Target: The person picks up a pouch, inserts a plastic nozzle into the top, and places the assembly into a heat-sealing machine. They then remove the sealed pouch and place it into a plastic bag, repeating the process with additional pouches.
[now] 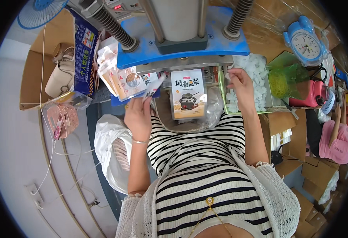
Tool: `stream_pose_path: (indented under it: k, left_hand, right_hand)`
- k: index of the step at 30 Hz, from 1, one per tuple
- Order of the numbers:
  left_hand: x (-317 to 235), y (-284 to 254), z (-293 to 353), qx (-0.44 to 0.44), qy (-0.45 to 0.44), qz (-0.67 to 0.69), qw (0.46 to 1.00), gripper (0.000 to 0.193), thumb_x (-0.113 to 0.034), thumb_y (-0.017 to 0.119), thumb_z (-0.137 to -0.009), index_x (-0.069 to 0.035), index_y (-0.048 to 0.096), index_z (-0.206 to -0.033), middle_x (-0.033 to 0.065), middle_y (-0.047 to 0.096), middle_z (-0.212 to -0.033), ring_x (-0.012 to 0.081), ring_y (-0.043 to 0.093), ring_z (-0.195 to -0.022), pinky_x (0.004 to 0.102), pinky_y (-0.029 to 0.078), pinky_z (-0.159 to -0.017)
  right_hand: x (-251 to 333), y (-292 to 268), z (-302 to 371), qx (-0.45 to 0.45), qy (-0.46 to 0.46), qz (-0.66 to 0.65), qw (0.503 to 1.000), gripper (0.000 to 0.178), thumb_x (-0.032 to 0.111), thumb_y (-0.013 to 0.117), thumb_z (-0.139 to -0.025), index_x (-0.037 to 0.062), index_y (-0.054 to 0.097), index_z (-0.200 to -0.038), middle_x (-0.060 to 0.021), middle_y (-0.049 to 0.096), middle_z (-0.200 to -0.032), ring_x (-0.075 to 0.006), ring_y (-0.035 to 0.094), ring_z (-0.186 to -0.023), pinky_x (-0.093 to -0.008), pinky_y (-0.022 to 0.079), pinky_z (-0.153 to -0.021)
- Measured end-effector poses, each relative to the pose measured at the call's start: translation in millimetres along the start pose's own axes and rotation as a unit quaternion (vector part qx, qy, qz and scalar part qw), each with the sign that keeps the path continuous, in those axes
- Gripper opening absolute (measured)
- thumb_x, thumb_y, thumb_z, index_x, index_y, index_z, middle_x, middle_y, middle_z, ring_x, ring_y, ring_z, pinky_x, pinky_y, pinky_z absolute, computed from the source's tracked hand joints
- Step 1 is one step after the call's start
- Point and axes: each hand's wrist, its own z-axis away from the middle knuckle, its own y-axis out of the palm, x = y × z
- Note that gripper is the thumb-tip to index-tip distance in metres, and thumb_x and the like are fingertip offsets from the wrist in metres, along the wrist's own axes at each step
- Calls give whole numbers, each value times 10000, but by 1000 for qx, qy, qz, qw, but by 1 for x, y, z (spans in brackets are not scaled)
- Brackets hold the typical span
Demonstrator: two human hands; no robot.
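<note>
My left hand (139, 119) pinches a printed pouch (155, 87), which is tilted and seen nearly edge-on. Left of it, a fanned stack of similar pouches (120, 81) lies on the work surface. My right hand (242, 85) has its fingers closed at the edge of a bin of small white plastic pieces (257, 75); what they hold, if anything, is too small to make out. Between my hands, one white-and-tan pouch (188, 97) lies face up in front of the press (182, 55), its top end at the metal bar. Neither hand touches it.
Below the middle pouch, an open bag-lined container (174, 126) sits at my lap. A white plastic bag (106, 137) is by my left forearm. Cardboard boxes (287, 123), a blue alarm clock (306, 43) and a pink kettle-like appliance (306, 95) stand right. Another person (336, 141) is far right.
</note>
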Motion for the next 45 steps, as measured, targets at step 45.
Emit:
stream_pose_path:
  k: [45]
  left_hand:
    - [-24, -17, -22, 56, -63, 146, 986, 164, -147, 716, -847, 4, 667, -886, 102, 654, -812, 253, 582, -649, 350, 465, -639]
  right_hand:
    - [7, 11, 10, -29, -46, -62, 997, 178, 22, 698, -838, 6, 630, -1002, -31, 652, -900, -97, 599, -809, -235, 475, -738]
